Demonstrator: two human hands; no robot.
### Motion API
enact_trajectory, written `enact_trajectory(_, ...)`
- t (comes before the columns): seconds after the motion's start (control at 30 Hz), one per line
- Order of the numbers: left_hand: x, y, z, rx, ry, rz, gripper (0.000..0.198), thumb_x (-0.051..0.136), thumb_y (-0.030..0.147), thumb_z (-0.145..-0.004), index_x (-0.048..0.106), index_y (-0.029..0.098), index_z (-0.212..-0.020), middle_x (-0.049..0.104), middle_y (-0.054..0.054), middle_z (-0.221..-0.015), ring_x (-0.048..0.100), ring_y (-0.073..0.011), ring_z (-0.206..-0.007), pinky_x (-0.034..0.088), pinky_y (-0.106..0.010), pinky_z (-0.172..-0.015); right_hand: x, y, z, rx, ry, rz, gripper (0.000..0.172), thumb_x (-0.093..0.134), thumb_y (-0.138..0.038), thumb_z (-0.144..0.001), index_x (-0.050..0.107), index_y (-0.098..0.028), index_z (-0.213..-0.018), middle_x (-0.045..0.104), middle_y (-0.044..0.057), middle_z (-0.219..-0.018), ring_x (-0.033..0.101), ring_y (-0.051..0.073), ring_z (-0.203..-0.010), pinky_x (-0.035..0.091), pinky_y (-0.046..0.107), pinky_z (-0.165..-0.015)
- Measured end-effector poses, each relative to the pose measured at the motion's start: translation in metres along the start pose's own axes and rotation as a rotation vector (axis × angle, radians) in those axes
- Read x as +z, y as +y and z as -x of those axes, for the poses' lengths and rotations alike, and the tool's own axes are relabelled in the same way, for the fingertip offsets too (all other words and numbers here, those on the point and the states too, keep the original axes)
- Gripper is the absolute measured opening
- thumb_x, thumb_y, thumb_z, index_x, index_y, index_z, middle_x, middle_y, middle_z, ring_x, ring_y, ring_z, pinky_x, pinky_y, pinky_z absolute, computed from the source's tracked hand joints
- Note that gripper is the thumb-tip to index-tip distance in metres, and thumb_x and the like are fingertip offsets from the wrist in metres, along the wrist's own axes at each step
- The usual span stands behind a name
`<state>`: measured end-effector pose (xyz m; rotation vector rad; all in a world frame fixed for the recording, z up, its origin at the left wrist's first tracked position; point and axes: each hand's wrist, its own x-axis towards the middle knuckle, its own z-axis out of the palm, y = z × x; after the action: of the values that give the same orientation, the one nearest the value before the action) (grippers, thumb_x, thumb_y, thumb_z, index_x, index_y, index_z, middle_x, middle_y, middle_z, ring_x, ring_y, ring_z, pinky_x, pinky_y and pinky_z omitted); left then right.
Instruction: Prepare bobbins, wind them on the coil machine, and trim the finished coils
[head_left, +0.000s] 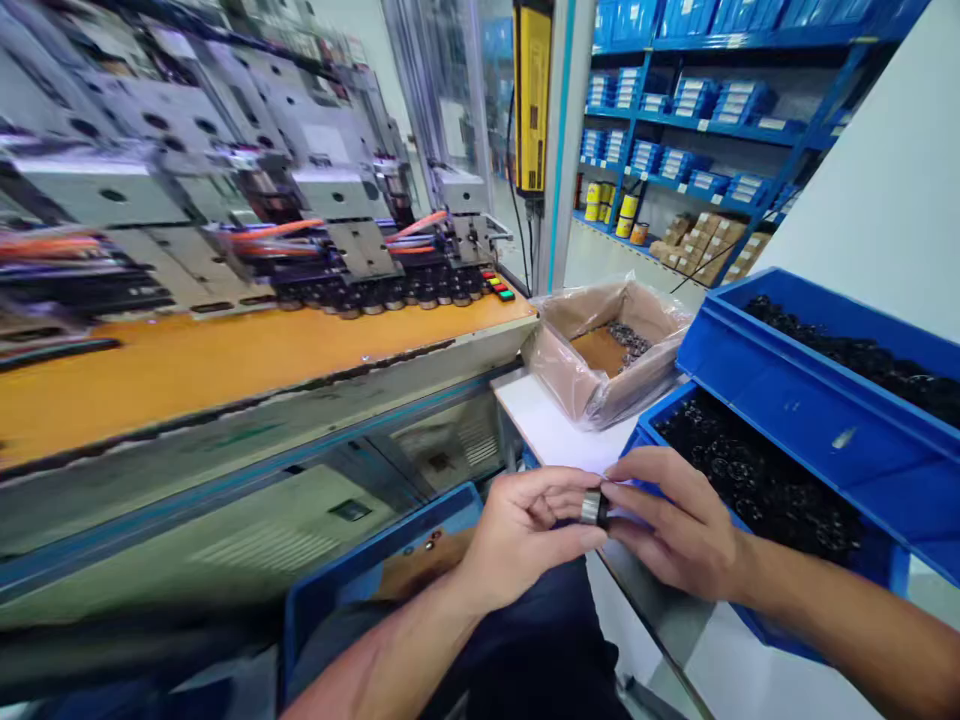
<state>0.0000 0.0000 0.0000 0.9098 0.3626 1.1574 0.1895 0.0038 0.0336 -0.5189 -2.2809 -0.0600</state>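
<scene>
Low in the middle of the head view, my left hand pinches a small shiny metal ring between thumb and fingers. A small black round part sits against the ring's right side. My right hand has its fingertips closed on that black part, and the two hands meet around the pieces. How far one piece fits into the other is hidden by the fingers. Just right of my right hand, a blue bin holds many black parts.
A second blue bin of black parts sits above the first. Behind is a plastic-lined cardboard box with metal pieces. On the left, a machine's orange tabletop carries rows of small round parts. Below it stands a blue crate.
</scene>
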Motion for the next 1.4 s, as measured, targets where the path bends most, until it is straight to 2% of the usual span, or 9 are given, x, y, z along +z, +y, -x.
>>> enact_trajectory(0.13,-0.0003,-0.0002,-0.0006,0.004,0.007,0.009,0.040,0.080,-0.004,-0.063,0.078,0.019,-0.095,0.080,-0.004,-0.086,0.075,-0.0124,-0.081,0.058,-0.015,-0.076,-0.0010,-0.0043,-0.0006,0.005,0.023,-0.001,0.025,0.062,-0.007,-0.086,0.061,-0.004,-0.111,0.063,0.017,-0.102,0.061,0.020,-0.099,0.057,0.035,-0.081)
enact_trajectory(0.3,-0.0026,-0.0020,-0.0007,0.016,-0.010,0.011,0.040,0.079,-0.004,-0.065,0.077,0.019,-0.098,0.080,-0.005,-0.088,0.075,-0.0125,-0.083,0.057,-0.016,-0.077,-0.0009,-0.0034,-0.0014,0.021,0.015,0.024,0.029,0.062,-0.010,-0.087,0.060,-0.008,-0.116,0.064,0.015,-0.100,0.062,0.020,-0.096,0.059,0.035,-0.077)
enact_trajectory(0.73,-0.0039,-0.0006,-0.0006,-0.028,-0.031,0.027,0.038,0.080,0.000,-0.067,0.078,0.021,-0.099,0.080,-0.005,-0.090,0.075,-0.0115,-0.083,0.057,-0.013,-0.077,-0.0026,-0.0034,-0.0058,-0.007,0.035,0.047,0.021,0.062,-0.014,-0.089,0.063,-0.007,-0.109,0.065,0.014,-0.094,0.062,0.019,-0.091,0.059,0.035,-0.076)
enact_trajectory(0.9,-0.0028,0.0035,0.0003,-0.091,-0.053,0.058,0.037,0.081,0.001,-0.067,0.078,0.022,-0.098,0.080,-0.004,-0.086,0.075,-0.0112,-0.078,0.057,-0.011,-0.072,-0.0033,-0.0025,-0.0023,-0.046,0.008,0.103,0.020,0.064,-0.016,-0.088,0.065,-0.006,-0.106,0.066,0.013,-0.093,0.062,0.020,-0.090,0.060,0.035,-0.077)
enact_trajectory(1.03,-0.0036,0.0052,0.0017,-0.143,-0.055,0.055,0.035,0.082,0.003,-0.067,0.079,0.020,-0.097,0.079,-0.003,-0.080,0.075,-0.0112,-0.075,0.057,-0.012,-0.071,-0.0048,-0.0033,-0.0019,-0.117,0.015,0.176,0.024,0.070,-0.014,-0.083,0.066,-0.002,-0.103,0.065,0.012,-0.087,0.062,0.021,-0.087,0.058,0.033,-0.069)
enact_trajectory(1.13,-0.0052,0.0047,0.0017,-0.159,-0.048,0.040,0.035,0.083,0.005,-0.066,0.079,0.020,-0.097,0.079,-0.002,-0.079,0.074,-0.0109,-0.073,0.057,-0.012,-0.069,-0.0052,-0.0048,-0.0029,-0.157,0.009,0.180,0.020,0.066,-0.011,-0.085,0.066,0.000,-0.102,0.063,0.012,-0.084,0.060,0.021,-0.085,0.057,0.032,-0.068)
enact_trajectory(1.33,-0.0058,0.0022,0.0019,-0.159,-0.019,0.022,0.033,0.085,0.009,-0.065,0.079,0.020,-0.096,0.079,-0.004,-0.082,0.074,-0.0116,-0.076,0.057,-0.013,-0.071,-0.0010,-0.0059,-0.0011,-0.024,0.021,0.101,0.023,0.064,-0.017,-0.089,0.062,-0.003,-0.107,0.062,0.009,-0.083,0.056,0.015,-0.076,0.054,0.028,-0.063)
enact_trajectory(1.4,-0.0056,0.0022,0.0021,-0.162,-0.013,0.027,0.033,0.085,0.009,-0.065,0.079,0.020,-0.096,0.079,-0.004,-0.081,0.074,-0.0116,-0.075,0.057,-0.014,-0.072,-0.0012,-0.0056,-0.0007,-0.046,0.015,0.122,0.023,0.064,-0.016,-0.089,0.062,-0.003,-0.108,0.063,0.010,-0.082,0.057,0.016,-0.077,0.054,0.029,-0.063)
